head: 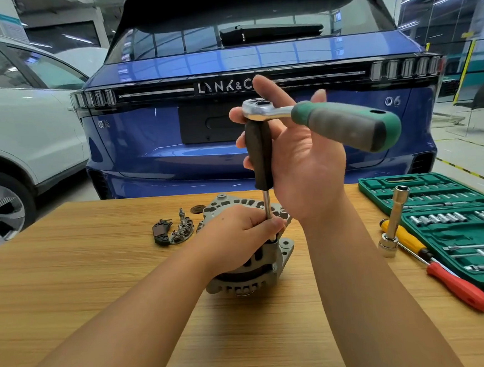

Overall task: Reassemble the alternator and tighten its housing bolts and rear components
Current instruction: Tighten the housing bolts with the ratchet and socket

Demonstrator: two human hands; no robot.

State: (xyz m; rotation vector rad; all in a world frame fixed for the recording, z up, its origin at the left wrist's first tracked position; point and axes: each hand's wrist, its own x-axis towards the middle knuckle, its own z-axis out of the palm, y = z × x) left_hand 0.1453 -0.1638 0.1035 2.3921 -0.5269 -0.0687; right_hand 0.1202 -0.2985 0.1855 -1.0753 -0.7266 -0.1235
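Observation:
The grey alternator (284, 252) stands on the wooden table (98, 281). A black-handled driver (259, 156) stands upright on a bolt at its rim, with a green-handled ratchet (343, 123) mounted on the driver's top. My right hand (299, 155) is raised, its fingers curled round the driver handle and the ratchet head. My left hand (239, 235) lies over the alternator and pinches the driver's steel shaft (267, 207) low down. Behind the alternator on the left lie the rectifier (183, 230) and a black brush holder (160, 233).
An open green socket set case (455, 224) sits at the table's right. In front of it lie a long socket on an extension (394, 223), a yellow-handled screwdriver (407, 237) and a red-handled one (457, 288). A blue car (259, 124) is parked behind the table, a white one (13, 129) at left.

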